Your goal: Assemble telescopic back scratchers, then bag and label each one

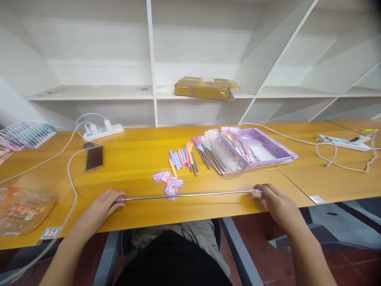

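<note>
Left hand (105, 204) and right hand (272, 198) pinch the 2 ends of 1 extended metal rod (193, 195). Beyond the right hand, a purple tray (278, 149) holds packaged pink items (242, 149).

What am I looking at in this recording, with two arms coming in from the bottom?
No machine here: these are a person's bare hands, in one picture from a camera worn on the head, looking forward and down. The left hand and right hand hold opposite ends of a long, thin metal rod over the wooden table. Beyond it lie small printed cards, short coloured tubes and small hand-shaped scratchers, with an open purple box to their right. A phone lies further left.
</note>
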